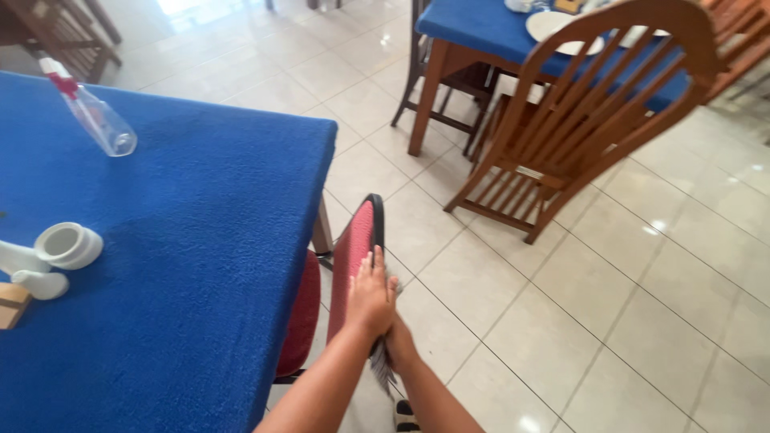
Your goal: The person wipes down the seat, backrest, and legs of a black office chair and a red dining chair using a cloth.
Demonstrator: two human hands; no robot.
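Note:
A red padded chair (353, 248) with a black frame stands pushed in at the blue table (200, 240). My left hand (370, 293) lies flat against the chair's backrest, fingers stretched toward its top edge. Just behind and below it is my right hand (400, 343), mostly hidden by the left. It is closed on a grey cloth (382, 370) that hangs down against the back of the backrest. The chair's red seat (301, 317) shows under the table edge.
On the blue table lie a clear spray bottle with a red top (95, 116), white cups (66, 244) and a wooden piece (10, 305). A wooden slatted chair (577, 120) and a second blue-covered table (473, 28) with plates stand across the tiled floor (601, 321).

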